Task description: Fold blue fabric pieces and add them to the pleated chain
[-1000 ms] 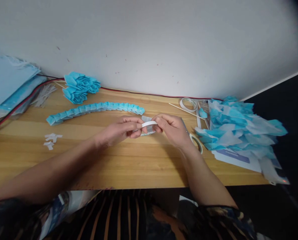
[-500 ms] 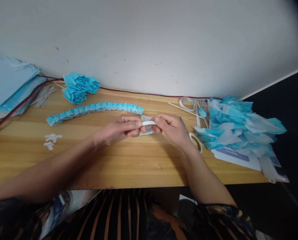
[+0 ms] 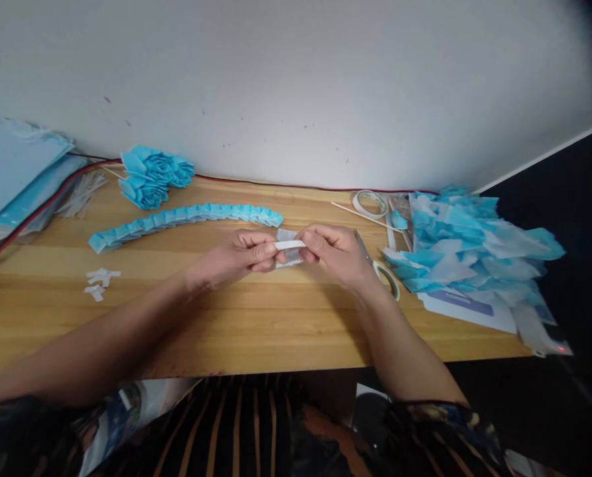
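Observation:
Between my two hands a short strip of white tape [image 3: 290, 244] is stretched level above the table. My left hand [image 3: 240, 257] pinches its left end between thumb and fingers. The other end is in the pinch of my right hand [image 3: 331, 250]. Just behind the strip, a greyish see-through piece [image 3: 286, 234] shows, partly hidden by the fingers. Scissors [image 3: 363, 245] lie beside my right hand, partly covered by it, with a pale ring [image 3: 389, 281] close by. Beyond my left hand lies a curved row of folded light-blue pieces [image 3: 186, 215].
Blue fabric roses [image 3: 151, 175] lie at the back left, near blue sheets [image 3: 17, 165] and white strips [image 3: 83, 193]. Small white scraps [image 3: 101, 277] sit at left. A tape roll [image 3: 370, 204], thin stick [image 3: 358, 214] and blue-white petal pile [image 3: 474, 245] are at right.
The white strip, bowed a moment ago, now looks straighter and its flat face shows more. Both hands keep their pinch. The whole view has shifted slightly.

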`<act>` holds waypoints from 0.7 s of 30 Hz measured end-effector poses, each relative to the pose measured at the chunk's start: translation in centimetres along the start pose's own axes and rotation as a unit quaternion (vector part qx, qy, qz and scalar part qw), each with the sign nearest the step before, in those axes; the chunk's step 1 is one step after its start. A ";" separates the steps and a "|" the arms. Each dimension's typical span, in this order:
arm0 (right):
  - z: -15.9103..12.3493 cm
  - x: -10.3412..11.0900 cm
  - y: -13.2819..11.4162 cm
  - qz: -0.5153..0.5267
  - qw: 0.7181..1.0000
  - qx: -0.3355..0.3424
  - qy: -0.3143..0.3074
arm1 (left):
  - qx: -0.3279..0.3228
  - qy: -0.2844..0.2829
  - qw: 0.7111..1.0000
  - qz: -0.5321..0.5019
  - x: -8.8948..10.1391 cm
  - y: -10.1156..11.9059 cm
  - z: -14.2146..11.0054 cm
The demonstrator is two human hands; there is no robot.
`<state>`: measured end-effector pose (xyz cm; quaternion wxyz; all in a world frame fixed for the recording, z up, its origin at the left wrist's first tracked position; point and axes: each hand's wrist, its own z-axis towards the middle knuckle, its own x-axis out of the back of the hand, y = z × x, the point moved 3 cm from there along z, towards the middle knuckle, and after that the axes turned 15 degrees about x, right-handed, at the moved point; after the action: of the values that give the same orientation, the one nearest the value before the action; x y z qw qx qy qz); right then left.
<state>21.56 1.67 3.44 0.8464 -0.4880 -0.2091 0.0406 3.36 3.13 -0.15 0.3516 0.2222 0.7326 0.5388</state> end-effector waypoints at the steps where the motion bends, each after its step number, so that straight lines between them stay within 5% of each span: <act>1: 0.0 0.0 0.0 -0.009 1.000 0.001 0.002 | -0.002 0.002 1.000 0.004 0.0 0.0 0.0; 4: 0.0 1.2 -0.5 -0.071 0.997 0.017 0.028 | -0.006 0.012 1.000 0.013 0.1 0.1 -0.1; 9: -3.2 7.1 -3.0 -0.284 0.949 -0.017 0.139 | -0.030 0.034 0.999 0.004 0.2 0.5 -0.2; 12: -6.6 9.1 -3.4 -0.453 0.882 -0.120 0.052 | -0.043 0.041 0.998 -0.012 0.0 0.6 -0.3; 17: -10.5 8.0 -1.1 -0.608 0.732 -0.271 -0.146 | -0.054 0.068 0.995 -0.043 0.2 0.2 -0.2; 19: -10.8 7.4 -0.2 -0.613 0.719 -0.285 -0.162 | -0.064 0.082 0.993 -0.050 0.5 0.1 0.0; 21: -10.7 7.5 0.3 -0.589 0.742 -0.291 -0.134 | -0.075 0.090 0.991 -0.061 0.6 0.1 0.1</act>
<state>32.64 -4.76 0.88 0.4816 -0.4803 -0.5680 -0.4633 3.07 3.65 -0.19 0.3323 0.1007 0.7310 0.5874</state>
